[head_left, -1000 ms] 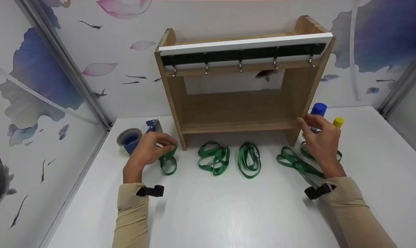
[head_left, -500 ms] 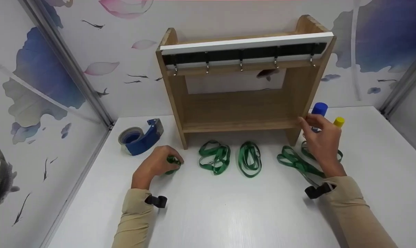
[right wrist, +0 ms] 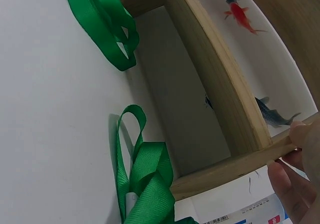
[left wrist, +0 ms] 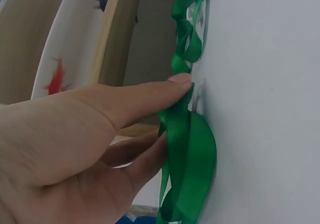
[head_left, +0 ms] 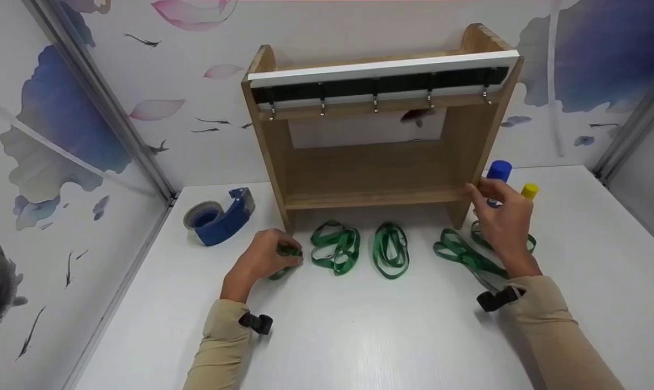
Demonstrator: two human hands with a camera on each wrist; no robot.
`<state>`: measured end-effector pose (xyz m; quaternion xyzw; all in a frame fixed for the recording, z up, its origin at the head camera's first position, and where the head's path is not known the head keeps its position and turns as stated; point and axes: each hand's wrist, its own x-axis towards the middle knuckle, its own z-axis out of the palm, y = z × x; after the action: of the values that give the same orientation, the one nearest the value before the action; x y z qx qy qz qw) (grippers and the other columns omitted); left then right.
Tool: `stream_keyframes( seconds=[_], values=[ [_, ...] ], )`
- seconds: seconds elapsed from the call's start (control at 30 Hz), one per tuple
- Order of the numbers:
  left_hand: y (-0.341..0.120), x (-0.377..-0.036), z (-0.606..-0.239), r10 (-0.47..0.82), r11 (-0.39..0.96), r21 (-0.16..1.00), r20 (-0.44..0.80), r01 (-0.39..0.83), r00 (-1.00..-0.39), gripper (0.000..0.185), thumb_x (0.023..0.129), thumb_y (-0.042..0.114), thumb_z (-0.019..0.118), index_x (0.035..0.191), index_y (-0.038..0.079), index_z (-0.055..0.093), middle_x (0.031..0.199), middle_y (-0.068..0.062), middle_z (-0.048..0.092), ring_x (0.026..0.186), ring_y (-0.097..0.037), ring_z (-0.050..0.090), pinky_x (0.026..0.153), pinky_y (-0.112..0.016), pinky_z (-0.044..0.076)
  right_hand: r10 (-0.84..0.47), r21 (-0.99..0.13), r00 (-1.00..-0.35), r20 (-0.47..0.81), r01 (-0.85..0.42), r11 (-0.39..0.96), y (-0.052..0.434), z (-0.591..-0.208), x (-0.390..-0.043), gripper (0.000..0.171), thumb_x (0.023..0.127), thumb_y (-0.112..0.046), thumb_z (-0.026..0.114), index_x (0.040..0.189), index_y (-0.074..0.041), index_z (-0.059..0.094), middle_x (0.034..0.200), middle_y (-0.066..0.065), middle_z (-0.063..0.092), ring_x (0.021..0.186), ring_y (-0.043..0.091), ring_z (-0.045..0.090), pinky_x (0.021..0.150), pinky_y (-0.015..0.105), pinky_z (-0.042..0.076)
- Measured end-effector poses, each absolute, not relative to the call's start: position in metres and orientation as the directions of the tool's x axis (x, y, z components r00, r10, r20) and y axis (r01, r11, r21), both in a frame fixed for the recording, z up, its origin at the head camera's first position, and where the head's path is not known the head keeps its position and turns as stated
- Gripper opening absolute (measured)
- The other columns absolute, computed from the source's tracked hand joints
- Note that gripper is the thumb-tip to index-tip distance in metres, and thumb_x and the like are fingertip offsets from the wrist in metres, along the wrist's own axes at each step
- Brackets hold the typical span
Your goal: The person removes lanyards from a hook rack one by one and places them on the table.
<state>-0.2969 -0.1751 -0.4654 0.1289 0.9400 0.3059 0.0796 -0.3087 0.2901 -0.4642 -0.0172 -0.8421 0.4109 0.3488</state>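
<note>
My left hand [head_left: 262,254] pinches a green ribbon lanyard [left wrist: 185,159] at the table surface, by the front left foot of a small wooden shelf [head_left: 365,173]. In the left wrist view the thumb lies along one side of the ribbon and the fingers on the other. My right hand [head_left: 503,214] grips the front edge of the shelf's right side panel between thumb and fingers. Two coiled green lanyards [head_left: 353,257] lie in front of the shelf. More green ribbon [head_left: 470,257] lies in loops near the right wrist, partly hidden by that hand.
A row of metal hooks [head_left: 375,103] hangs on a dark strip across the shelf's upper front. Left of the shelf sits a blue tape dispenser [head_left: 224,227]. A blue cap [head_left: 499,170] and a yellow cap [head_left: 530,190] show behind the right hand. Patterned walls enclose the white table.
My left hand has come down and to the right with its lanyard, away from the tape dispenser, closer to the coiled lanyards. The right hand stays on the shelf panel.
</note>
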Motion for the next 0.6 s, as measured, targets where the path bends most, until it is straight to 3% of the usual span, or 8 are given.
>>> stream_keyframes(
  seconds=[0.2,0.47,0.6],
  values=[
    [-0.164,-0.294,-0.461,0.273,0.821,0.542,-0.098,0.179,-0.957,0.027,0.094,0.023,0.088,0.119,0.014,0.084,0.113,-0.003,0.075,0.104,-0.019,0.065,0.102,-0.042,0.061,0.308,-0.696,-0.749,0.587,-0.272,0.665,0.291,-0.467,-0.310,0.038,0.103,-0.036,0.075,0.126,-0.005,0.077,0.123,0.013,0.081,0.111,0.034,0.080,0.078,-0.002,0.046],
    [-0.158,-0.288,-0.447,0.236,0.878,0.449,-0.103,0.167,-0.966,0.032,0.094,0.030,0.088,0.122,0.016,0.084,0.129,-0.008,0.075,0.127,-0.028,0.066,0.114,-0.049,0.057,0.325,-0.711,-0.766,0.555,-0.234,0.663,0.292,-0.465,-0.306,0.040,0.102,-0.042,0.076,0.125,-0.010,0.078,0.124,0.008,0.082,0.114,0.029,0.079,0.086,0.005,0.052],
    [-0.165,-0.290,-0.445,0.258,0.852,0.490,-0.088,0.184,-0.962,0.029,0.097,0.033,0.084,0.121,0.017,0.084,0.127,-0.006,0.077,0.126,-0.028,0.067,0.113,-0.050,0.057,0.326,-0.704,-0.761,0.561,-0.231,0.672,0.292,-0.465,-0.305,0.042,0.103,-0.044,0.073,0.126,-0.009,0.078,0.124,0.008,0.082,0.113,0.028,0.079,0.093,0.030,0.065]
  ],
)
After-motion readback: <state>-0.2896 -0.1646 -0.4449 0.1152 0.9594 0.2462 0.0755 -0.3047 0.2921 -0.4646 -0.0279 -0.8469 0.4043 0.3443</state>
